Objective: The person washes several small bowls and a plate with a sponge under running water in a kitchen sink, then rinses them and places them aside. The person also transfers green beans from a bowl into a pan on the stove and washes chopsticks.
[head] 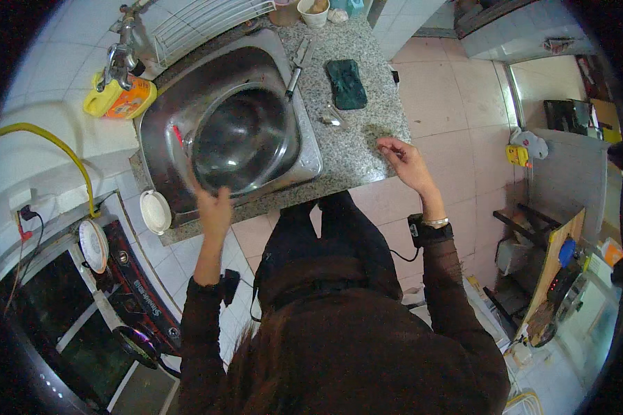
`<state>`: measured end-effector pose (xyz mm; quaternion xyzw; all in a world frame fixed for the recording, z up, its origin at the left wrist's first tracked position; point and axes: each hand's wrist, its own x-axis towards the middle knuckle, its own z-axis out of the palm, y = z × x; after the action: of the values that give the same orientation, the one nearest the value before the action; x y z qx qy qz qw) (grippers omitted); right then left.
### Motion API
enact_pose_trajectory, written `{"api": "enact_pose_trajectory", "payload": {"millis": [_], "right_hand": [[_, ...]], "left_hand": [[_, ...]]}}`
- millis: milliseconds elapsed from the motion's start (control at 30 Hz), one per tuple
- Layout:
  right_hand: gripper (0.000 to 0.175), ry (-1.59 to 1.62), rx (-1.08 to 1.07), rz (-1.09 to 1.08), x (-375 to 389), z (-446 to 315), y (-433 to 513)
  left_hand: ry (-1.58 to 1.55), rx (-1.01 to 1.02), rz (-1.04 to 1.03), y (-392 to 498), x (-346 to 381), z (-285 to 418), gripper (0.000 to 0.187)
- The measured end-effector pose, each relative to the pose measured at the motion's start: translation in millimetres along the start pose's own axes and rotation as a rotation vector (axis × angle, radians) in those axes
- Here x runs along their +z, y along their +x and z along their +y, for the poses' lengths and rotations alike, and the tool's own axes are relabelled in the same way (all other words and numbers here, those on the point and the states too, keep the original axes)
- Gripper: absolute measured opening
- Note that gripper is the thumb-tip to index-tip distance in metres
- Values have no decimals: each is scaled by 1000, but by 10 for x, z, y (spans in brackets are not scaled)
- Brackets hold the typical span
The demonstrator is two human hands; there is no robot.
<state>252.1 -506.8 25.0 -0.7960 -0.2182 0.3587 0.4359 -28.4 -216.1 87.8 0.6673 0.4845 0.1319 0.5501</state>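
My left hand is at the front left of a steel sink. It appears to grip a long, thin red-tipped utensil, blurred and pointing into the sink; its exact kind is unclear. Beside that utensil, a round metal basin sits in the sink. Over the granite countertop, near its right edge, my right hand has thumb and fingertips drawn together. Nothing shows between them, though the fingertips partly hide the spot. Dark wet specks lie just beyond those fingers.
A knife-like tool rests across the sink's right rim. Behind my right hand are a dark green pad and a small clear object. A yellow jug stands below the tap. Left is a gas stove with a pan.
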Motion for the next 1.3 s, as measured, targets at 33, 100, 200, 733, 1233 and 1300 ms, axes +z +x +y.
{"api": "enact_pose_trajectory", "payload": {"millis": [33, 100, 200, 733, 1233, 1300], "right_hand": [[24, 81, -60, 1, -19, 12, -19], [31, 166, -14, 64, -41, 12, -72], [44, 68, 208, 139, -205, 6, -226], [35, 38, 152, 331, -577, 515, -344], [31, -133, 258, 236, -576, 394, -251], [32, -151, 252, 186, -523, 338, -239]], "left_hand": [[-113, -163, -98, -35, 225, -12, 73], [-299, -373, -392, -70, 664, -12, 61], [-547, -522, -681, -212, 1315, -34, 58], [447, 666, -415, 444, 1850, -56, 28], [970, 772, -424, 1020, 2142, -44, 29], [890, 770, -361, 1049, 2048, -66, 25]]}}
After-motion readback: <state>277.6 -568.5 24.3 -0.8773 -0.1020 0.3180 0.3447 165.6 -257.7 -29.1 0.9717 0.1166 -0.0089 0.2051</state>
